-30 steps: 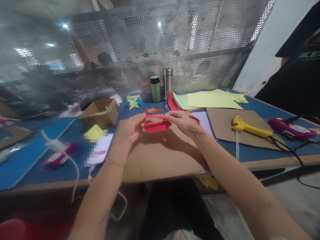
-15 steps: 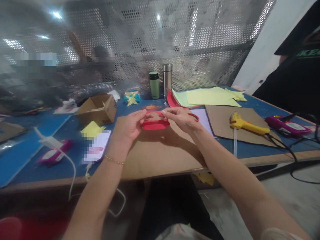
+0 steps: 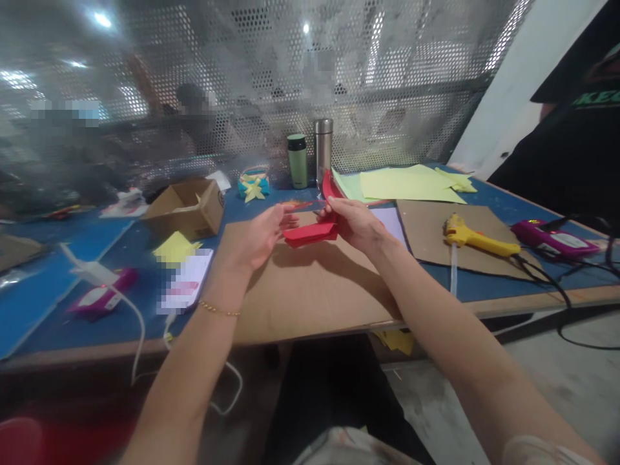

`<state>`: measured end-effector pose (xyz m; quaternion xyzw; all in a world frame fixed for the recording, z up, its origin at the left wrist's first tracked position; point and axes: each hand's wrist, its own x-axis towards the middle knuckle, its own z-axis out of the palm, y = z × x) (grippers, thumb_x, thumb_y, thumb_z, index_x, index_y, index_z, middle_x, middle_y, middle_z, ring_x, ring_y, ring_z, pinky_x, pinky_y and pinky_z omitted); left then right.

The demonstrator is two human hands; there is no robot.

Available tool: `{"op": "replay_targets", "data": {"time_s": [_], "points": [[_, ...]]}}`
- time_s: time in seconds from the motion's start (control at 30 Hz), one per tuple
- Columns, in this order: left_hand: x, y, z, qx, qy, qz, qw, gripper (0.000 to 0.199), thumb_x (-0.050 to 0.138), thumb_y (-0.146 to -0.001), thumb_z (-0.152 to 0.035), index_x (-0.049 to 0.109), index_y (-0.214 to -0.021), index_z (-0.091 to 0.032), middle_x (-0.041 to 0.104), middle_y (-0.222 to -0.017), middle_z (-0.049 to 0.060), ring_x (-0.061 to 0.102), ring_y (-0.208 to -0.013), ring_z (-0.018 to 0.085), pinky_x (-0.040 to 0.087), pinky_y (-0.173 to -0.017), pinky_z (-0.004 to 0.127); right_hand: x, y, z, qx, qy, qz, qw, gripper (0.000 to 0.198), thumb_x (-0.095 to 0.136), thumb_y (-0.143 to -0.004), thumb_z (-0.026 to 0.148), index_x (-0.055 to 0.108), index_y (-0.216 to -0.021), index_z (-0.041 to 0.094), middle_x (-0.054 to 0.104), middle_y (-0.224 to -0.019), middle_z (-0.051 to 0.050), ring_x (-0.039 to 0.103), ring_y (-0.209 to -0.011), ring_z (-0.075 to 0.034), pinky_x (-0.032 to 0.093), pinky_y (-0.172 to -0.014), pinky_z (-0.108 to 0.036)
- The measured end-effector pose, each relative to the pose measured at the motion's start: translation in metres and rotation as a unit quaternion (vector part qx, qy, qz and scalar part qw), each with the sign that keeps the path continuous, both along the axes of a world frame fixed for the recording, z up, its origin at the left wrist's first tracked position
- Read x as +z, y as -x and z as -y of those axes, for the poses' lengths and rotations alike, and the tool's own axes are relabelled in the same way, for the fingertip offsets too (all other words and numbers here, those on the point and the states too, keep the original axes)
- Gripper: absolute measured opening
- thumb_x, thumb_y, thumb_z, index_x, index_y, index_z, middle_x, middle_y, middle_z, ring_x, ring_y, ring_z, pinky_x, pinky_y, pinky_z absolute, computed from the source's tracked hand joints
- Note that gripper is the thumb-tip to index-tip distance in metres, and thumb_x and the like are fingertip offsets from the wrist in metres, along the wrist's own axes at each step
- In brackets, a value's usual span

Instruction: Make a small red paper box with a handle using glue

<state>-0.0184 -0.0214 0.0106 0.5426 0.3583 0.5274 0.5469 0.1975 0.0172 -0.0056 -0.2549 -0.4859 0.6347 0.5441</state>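
Observation:
A red folded paper piece [image 3: 310, 234], long and box-like, is held up over a brown cardboard sheet [image 3: 310, 290]. My right hand [image 3: 356, 223] is closed on its right end, thumb on top. A small dark tip shows by those fingers; what it belongs to is hidden. At the left end is my left hand [image 3: 268, 236], its fingers loosely curved and apart, close to the paper without a visible grip.
Behind stand a green tumbler [image 3: 298, 161] and a steel flask [image 3: 323, 152]. On the right, a yellow glue gun [image 3: 484, 242] lies on cardboard, its cord trailing. A cardboard box [image 3: 186, 210], yellow paper [image 3: 177, 248] and a phone [image 3: 188, 278] are on the left.
My left hand has let go of the red strip that was stretched between both hands. The red piece has tilted, its right end higher. An orange loop by my right wrist no longer shows.

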Motion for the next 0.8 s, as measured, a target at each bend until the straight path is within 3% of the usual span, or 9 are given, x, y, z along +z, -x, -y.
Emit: {"op": "replay_targets", "data": {"time_s": [0.1, 0.2, 0.37, 0.47, 0.57, 0.7, 0.8], "points": [[-0.002, -0.001, 0.001, -0.034, 0.001, -0.035, 0.999, 0.079, 0.092, -0.070, -0.055, 0.067, -0.135, -0.018, 0.073, -0.127, 0.015, 0.068, -0.117, 0.028, 0.054, -0.099, 0.038, 0.003, 0.000, -0.003, -0.015, 0.078, -0.051, 0.996, 0.037, 0.088, -0.078, 0.045, 0.062, -0.067, 0.022, 0.065, -0.069, 0.003, 0.061, -0.071, -0.013, 0.053, -0.078, -0.028], [0.000, -0.005, 0.006, -0.073, 0.018, -0.061, 0.995, 0.092, 0.098, -0.062, -0.034, 0.061, -0.146, -0.023, 0.071, -0.133, 0.013, 0.067, -0.122, 0.029, 0.057, -0.096, 0.038, 0.003, -0.001, -0.008, -0.031, 0.095, -0.063, 0.993, 0.036, 0.085, -0.083, 0.044, 0.060, -0.068, 0.023, 0.064, -0.068, 0.003, 0.063, -0.072, -0.013, 0.054, -0.080, -0.029], [-0.001, -0.010, 0.008, -0.033, 0.041, -0.086, 0.995, 0.047, 0.091, -0.066, -0.025, 0.079, -0.111, -0.016, 0.078, -0.109, 0.012, 0.072, -0.092, 0.022, 0.061, -0.072, 0.031, -0.004, -0.001, -0.013, -0.043, 0.061, -0.033, 0.997, 0.039, 0.083, -0.082, 0.053, 0.060, -0.071, 0.023, 0.066, -0.071, 0.001, 0.066, -0.078, -0.017, 0.055, -0.080, -0.032], [-0.005, -0.009, 0.005, -0.018, 0.069, -0.070, 0.995, 0.038, 0.088, -0.067, -0.023, 0.079, -0.103, -0.014, 0.079, -0.099, 0.011, 0.070, -0.076, 0.018, 0.058, -0.059, 0.028, -0.009, 0.000, -0.011, -0.058, 0.032, 0.005, 0.998, 0.043, 0.083, -0.077, 0.061, 0.063, -0.076, 0.023, 0.068, -0.076, -0.002, 0.066, -0.079, -0.018, 0.053, -0.077, -0.033], [-0.004, -0.007, 0.003, -0.001, 0.078, -0.046, 0.996, 0.036, 0.087, -0.066, -0.019, 0.079, -0.101, -0.013, 0.079, -0.097, 0.011, 0.069, -0.070, 0.016, 0.056, -0.054, 0.025, -0.008, -0.003, -0.007, -0.138, -0.039, 0.085, 0.986, 0.047, 0.075, -0.080, 0.069, 0.066, -0.084, 0.023, 0.069, -0.086, -0.004, 0.064, -0.082, -0.019, 0.052, -0.077, -0.034], [-0.002, -0.009, 0.005, -0.002, 0.099, -0.028, 0.995, 0.030, 0.085, -0.064, -0.015, 0.078, -0.093, -0.013, 0.080, -0.094, 0.010, 0.072, -0.071, 0.018, 0.058, -0.055, 0.025, 0.000, -0.007, 0.000, -0.293, -0.222, 0.208, 0.906, 0.039, 0.061, -0.093, 0.061, 0.068, -0.088, 0.024, 0.068, -0.093, -0.005, 0.061, -0.089, -0.020, 0.047, -0.086, -0.037], [-0.003, -0.010, 0.006, -0.013, 0.105, -0.030, 0.994, 0.026, 0.085, -0.065, -0.016, 0.077, -0.090, -0.013, 0.079, -0.089, 0.010, 0.074, -0.070, 0.019, 0.060, -0.054, 0.026, 0.007, -0.006, 0.006, -0.258, -0.281, 0.277, 0.882, 0.033, 0.058, -0.096, 0.050, 0.070, -0.082, 0.023, 0.070, -0.088, -0.006, 0.060, -0.084, -0.020, 0.044, -0.081, -0.036]]}}
